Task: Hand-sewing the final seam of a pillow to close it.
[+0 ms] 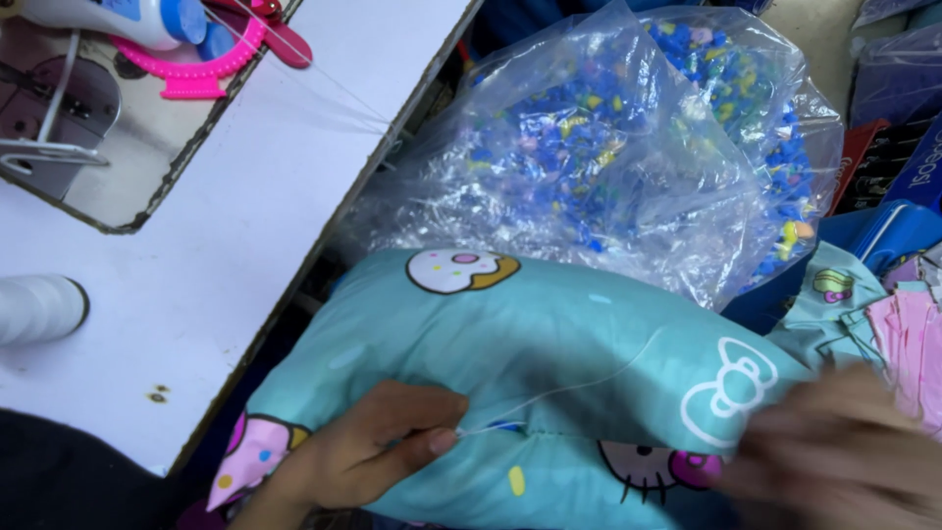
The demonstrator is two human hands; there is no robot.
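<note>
Left hand [378, 447] pinching the seam of the stuffed turquoise cartoon-print fabric cushion [549, 363] off the white bench's [226, 245] right edge, blurred right hand [844, 447] drawing white thread [589, 383] taut, grip unclear; seam mostly closed, small gap left; clear bag of blue scraps [628, 147] beyond.

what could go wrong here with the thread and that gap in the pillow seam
1. The thread runs taut from the seam gap towards the blurred right hand; a hard pull might snap it or pucker the pillow.
2. The left hand pinches right at the gap, so a needle, which I cannot make out, could prick a fingertip.
3. The full bag leans against the pillow and might slide if the pillow shifts.
</note>
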